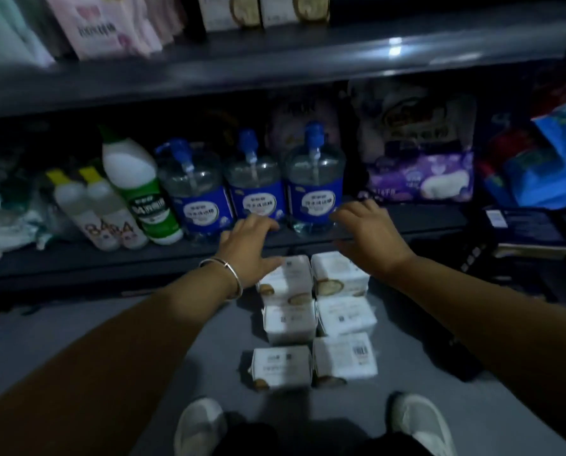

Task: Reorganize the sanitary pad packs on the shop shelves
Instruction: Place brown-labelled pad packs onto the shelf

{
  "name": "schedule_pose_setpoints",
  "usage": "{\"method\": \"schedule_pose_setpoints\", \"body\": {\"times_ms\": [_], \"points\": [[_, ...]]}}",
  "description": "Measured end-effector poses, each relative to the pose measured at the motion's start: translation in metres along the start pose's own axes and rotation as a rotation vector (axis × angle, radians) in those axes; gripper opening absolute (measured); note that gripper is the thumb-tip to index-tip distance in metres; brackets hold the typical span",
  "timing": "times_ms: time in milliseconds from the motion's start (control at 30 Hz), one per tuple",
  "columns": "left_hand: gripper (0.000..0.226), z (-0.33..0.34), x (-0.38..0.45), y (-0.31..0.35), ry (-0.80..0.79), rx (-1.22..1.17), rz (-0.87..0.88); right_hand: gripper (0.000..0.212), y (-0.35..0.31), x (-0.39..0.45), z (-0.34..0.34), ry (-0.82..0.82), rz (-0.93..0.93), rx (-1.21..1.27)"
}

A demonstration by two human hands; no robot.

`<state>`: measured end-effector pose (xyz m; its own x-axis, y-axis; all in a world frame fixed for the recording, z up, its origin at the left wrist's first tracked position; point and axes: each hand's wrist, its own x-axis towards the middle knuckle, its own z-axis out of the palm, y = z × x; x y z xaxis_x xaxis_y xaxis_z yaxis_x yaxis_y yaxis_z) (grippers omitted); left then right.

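Nearest the viewer, two white shoes (202, 426) stand on the grey floor (110, 340). Just beyond them six white sanitary pad packs (314, 320) lie on the floor in two columns of three, sides touching or nearly so, the far pair close to the front edge of the bottom shelf (77, 261).

Above the far pair hover both hands. The left hand (248, 248), a metal bangle (225, 274) at its wrist, has its fingers spread and lightly bent, thumb over the far-left pack, fingertips near the shelf's front edge; it holds nothing. The right hand (367, 235) is likewise spread, palm down, above the far-right pack, gripping nothing.

On the bottom shelf behind the hands stand three clear pump bottles with blue labels (255, 192), a green-and-white bottle (136, 185) toward the left end, and a purple pack (420, 176) toward the right end. On the upper shelf (275, 60) are pink packs (100, 24) at left and white packs (262, 9) matching those on the floor.

Judged step: gathering the far pair for return to a shelf. Done well, each hand would come down squarely over one pack and close on its long sides, or both would press the pair together as one block. The wrapping looks soft, so firm, even pressure seems advisable. The pump bottles stand near the fingertips and could be knocked.
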<state>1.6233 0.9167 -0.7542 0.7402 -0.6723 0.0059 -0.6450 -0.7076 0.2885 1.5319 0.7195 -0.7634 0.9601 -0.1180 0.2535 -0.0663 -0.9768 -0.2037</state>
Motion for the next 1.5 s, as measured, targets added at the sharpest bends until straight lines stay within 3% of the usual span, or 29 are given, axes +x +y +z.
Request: {"method": "schedule_pose_setpoints", "body": {"times_ms": [133, 233, 500, 633, 700, 967, 1133, 1233, 1400, 1500], "points": [[0.073, 0.059, 0.001, -0.012, -0.151, 0.016, -0.058, 0.065, 0.017, -0.022, 0.051, -0.277, 0.101, -0.058], [0.080, 0.087, 0.012, -0.019, -0.184, 0.049, -0.082, 0.084, 0.027, -0.022, 0.079, -0.390, 0.172, -0.052], [0.093, 0.115, 0.038, -0.032, -0.194, 0.129, -0.061, 0.102, 0.040, -0.007, 0.120, -0.466, 0.199, -0.172], [0.095, 0.120, 0.042, -0.033, -0.201, 0.167, -0.052, 0.075, 0.041, -0.016, 0.128, -0.325, 0.100, -0.374], [0.095, 0.124, 0.043, -0.034, -0.203, 0.183, -0.050, 0.060, 0.044, -0.016, 0.127, -0.306, 0.098, -0.346], [0.087, 0.136, 0.049, -0.031, -0.160, 0.335, -0.045, 0.068, 0.052, -0.011, 0.121, -0.416, 0.282, 0.070], [0.078, 0.125, 0.057, -0.024, -0.288, 0.291, -0.103, 0.068, 0.062, -0.002, 0.101, -0.452, 0.414, 0.280], [0.079, 0.097, 0.061, -0.019, -0.380, 0.187, -0.151, 0.064, 0.063, 0.003, 0.075, -0.461, 0.472, 0.440], [0.066, 0.012, 0.065, -0.009, -0.605, -0.036, -0.204, 0.046, 0.052, 0.020, 0.007, -0.442, 0.378, 0.514], [0.055, -0.047, 0.060, 0.007, -0.603, -0.108, -0.189, 0.036, 0.036, 0.031, -0.043, -0.382, 0.305, 0.512]]}}
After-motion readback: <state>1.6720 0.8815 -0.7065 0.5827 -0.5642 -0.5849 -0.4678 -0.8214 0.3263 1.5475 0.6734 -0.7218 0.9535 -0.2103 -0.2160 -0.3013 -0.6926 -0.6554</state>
